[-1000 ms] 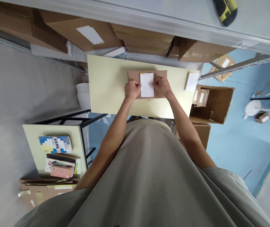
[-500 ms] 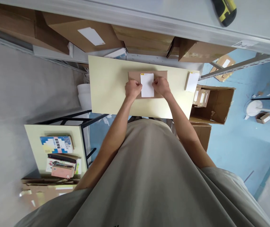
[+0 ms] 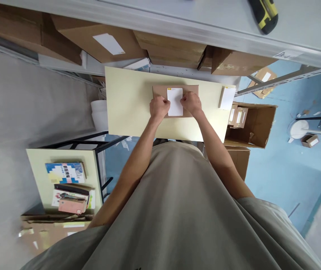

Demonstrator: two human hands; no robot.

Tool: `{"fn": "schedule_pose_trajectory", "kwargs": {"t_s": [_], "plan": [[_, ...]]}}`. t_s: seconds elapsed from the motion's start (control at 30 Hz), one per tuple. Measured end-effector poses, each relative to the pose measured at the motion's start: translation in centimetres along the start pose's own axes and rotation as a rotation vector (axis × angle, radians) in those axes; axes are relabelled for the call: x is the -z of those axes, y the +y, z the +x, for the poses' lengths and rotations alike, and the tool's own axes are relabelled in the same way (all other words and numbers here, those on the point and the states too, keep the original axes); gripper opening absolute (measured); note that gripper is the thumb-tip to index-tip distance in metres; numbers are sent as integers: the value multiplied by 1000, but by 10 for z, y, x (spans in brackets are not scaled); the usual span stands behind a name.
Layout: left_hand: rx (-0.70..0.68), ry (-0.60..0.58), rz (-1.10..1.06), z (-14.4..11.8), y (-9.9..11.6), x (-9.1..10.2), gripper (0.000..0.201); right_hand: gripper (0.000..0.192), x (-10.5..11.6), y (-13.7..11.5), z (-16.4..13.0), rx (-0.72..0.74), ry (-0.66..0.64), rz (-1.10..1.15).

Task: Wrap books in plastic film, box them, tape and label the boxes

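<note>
In the lower half of the frame a grey shirt [image 3: 177,210] fills the view, and two bare forearms go up from it. The left hand [image 3: 158,107] and the right hand [image 3: 191,103] are curled, each seemingly pinching one side edge of a white card [image 3: 175,102]. The card lies on a flat brown cardboard piece [image 3: 160,91], centre of the pale yellow table [image 3: 126,101]. A small white stack [image 3: 227,97] lies at the table's right end.

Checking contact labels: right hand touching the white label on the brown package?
Touching. Head view: right hand fingers overlap the white label right edge on the brown package.
</note>
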State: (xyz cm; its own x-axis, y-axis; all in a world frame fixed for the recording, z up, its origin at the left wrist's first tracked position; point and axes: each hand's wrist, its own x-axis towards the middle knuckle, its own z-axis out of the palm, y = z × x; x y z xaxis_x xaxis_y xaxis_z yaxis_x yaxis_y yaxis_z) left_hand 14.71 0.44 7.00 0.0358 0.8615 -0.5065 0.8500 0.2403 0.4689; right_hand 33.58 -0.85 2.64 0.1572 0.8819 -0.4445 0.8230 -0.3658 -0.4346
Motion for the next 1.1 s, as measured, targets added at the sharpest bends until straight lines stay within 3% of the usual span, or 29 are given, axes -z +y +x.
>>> {"fn": "schedule_pose_trajectory", "kwargs": {"t_s": [0.1,0.17,0.27,0.37,0.43,0.57,0.7,0.9,1.1], "plan": [[-4,12,20,-6,-2,-3,26,28,7,-5,-8,-102,-57,-48],[-34,54,38,-10,-4,-7,37,33,9,-12,-17,-69,-17,-92],[-230,89,68,-14,-7,-11,59,51,5,-22,-36,147,79,-154],[-479,-16,112,-15,-12,-14,73,67,-3,-23,-54,389,54,-180],[-558,-92,148,-16,-18,-13,78,75,-7,-17,-60,429,4,-187],[-586,-136,205,-14,-38,-5,83,93,-7,1,-57,429,-20,-187],[-616,-180,239,-10,-52,5,89,93,-5,6,-51,453,-17,-193],[-632,-186,284,-7,-52,8,89,81,-11,5,-77,488,-70,-237],[-613,-160,291,-21,-46,3,83,78,-23,12,-104,478,-93,-289]]}}
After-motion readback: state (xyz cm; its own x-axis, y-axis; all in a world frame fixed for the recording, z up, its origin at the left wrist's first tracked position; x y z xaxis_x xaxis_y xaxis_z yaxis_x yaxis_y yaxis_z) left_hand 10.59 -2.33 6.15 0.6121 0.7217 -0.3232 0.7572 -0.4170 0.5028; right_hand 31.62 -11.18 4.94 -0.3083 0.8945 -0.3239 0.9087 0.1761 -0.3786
